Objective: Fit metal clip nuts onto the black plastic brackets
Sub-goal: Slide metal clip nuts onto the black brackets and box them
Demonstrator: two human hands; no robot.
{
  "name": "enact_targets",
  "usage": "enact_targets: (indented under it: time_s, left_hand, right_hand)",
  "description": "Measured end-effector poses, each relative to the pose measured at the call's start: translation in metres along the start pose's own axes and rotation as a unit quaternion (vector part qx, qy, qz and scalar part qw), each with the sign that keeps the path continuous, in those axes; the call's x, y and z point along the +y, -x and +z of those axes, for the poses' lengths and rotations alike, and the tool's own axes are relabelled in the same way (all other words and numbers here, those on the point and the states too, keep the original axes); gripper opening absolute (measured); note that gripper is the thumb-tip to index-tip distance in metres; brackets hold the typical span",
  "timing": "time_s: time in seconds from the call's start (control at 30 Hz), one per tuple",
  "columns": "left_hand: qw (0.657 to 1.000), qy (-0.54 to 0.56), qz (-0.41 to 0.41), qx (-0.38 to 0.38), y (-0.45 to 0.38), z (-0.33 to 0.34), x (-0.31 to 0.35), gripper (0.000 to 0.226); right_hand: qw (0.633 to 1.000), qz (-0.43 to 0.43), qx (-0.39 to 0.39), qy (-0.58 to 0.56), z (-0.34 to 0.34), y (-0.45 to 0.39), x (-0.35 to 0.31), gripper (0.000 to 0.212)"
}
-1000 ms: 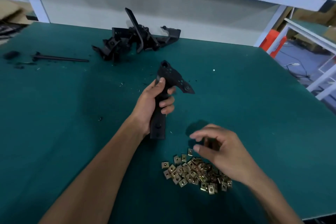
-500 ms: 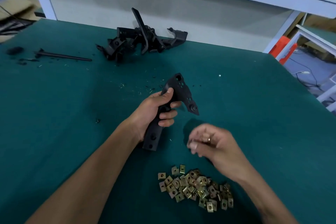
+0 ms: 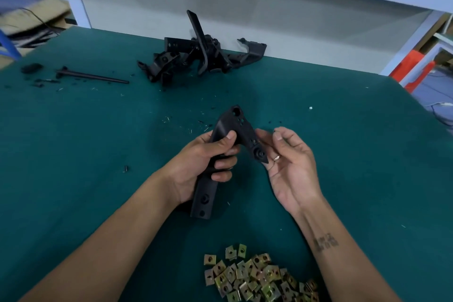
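Between both hands, left hand (image 3: 203, 162) grips bracket (image 3: 235, 130); right hand (image 3: 289, 162) pinches clip nut (image 3: 277, 157).

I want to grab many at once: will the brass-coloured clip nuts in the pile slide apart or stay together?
The clip nuts lie loose and overlapping, so they probably scatter when pushed. They look small, flat and metallic, so likely stiff and apt to slip from fingers.
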State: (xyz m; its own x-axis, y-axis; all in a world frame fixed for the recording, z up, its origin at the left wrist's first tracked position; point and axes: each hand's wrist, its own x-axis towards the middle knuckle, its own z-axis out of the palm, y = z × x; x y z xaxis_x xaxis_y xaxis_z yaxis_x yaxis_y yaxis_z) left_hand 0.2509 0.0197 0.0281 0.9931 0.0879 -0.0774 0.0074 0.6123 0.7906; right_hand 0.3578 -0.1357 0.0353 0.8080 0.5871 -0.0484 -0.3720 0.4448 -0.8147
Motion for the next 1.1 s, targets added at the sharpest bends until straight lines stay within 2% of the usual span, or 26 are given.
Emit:
enact_targets:
  time_s: [0.13,0.3,0.67,0.9,1.1]
  left_hand:
    - [1.000,-0.024,0.001,-0.001,-0.004,-0.002,-0.002,0.023]
    - [0.997,-0.075,0.008,0.031,-0.009,-0.002,-0.004,0.022]
    - [0.994,-0.093,0.018,0.051,-0.008,0.003,-0.005,0.024]
    - [0.996,-0.082,0.014,0.045,-0.005,0.003,-0.004,0.022]
    - [0.997,-0.069,0.002,0.016,-0.002,0.004,-0.001,0.019]
  right_hand:
    - [0.998,0.032,-0.061,0.002,-0.001,0.007,0.000,0.008]
    - [0.995,0.087,-0.032,-0.031,0.006,0.005,0.005,0.003]
    - [0.998,0.010,0.053,-0.020,0.010,0.010,0.009,0.014]
    - [0.998,0.015,0.035,-0.051,0.010,0.016,0.007,0.008]
    - [0.997,0.040,-0.009,-0.070,0.011,0.019,-0.001,0.021]
